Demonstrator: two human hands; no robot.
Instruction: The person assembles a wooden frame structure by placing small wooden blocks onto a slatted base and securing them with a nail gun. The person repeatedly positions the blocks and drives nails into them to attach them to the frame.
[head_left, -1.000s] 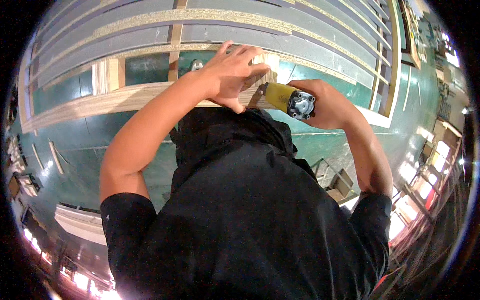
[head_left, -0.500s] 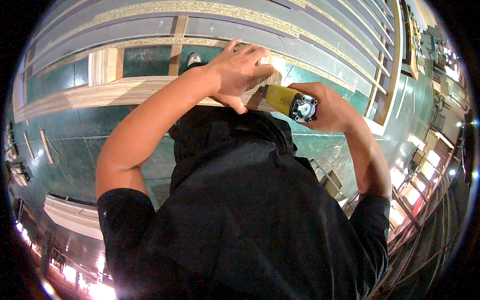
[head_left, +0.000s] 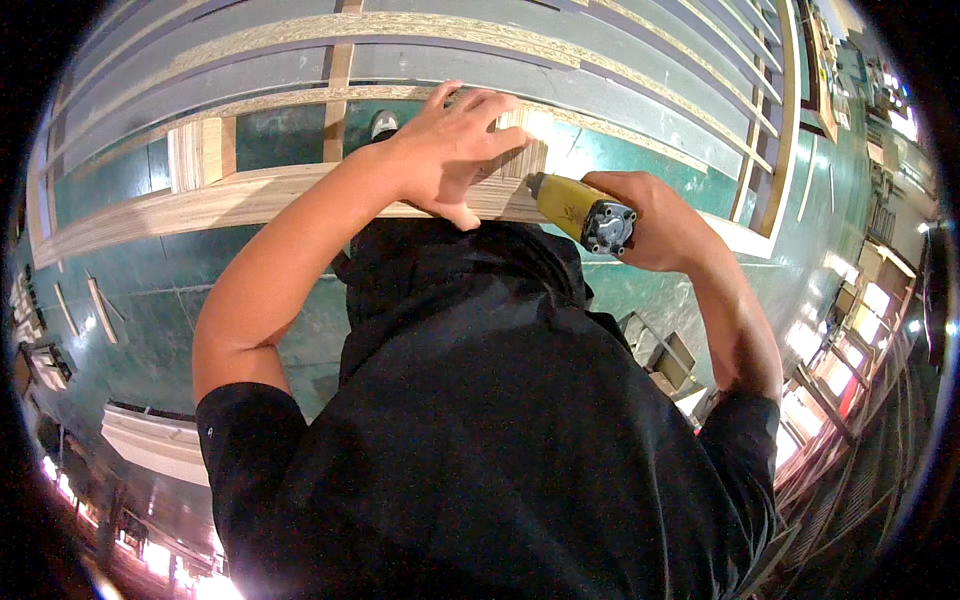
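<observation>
My left hand point(head_left: 445, 155) spans a pale wooden block point(head_left: 527, 158) set between the near rail of a wooden frame and the strip beyond it. Its thumb lies on the near rail point(head_left: 275, 192), with the other fingers spread over the far side. In my right hand point(head_left: 650, 220) is a yellow nail gun point(head_left: 572, 205) with a dark, bolted end cap. The nose of the gun points left at the block's right end, close to the rail; whether it touches cannot be made out. My right fingers are partly hidden behind the tool.
Long parallel slats point(head_left: 420, 30) of the frame stretch away over grey panels. A second block point(head_left: 203, 155) stands at the left between rail and strip. Loose wood strips point(head_left: 100, 308) lie on the green floor at left, near stacked pale boards point(head_left: 155, 440).
My left hand has shifted slightly left along the rail, and more of the block shows. The nail gun's nose sits a little further right, its body turned slightly.
</observation>
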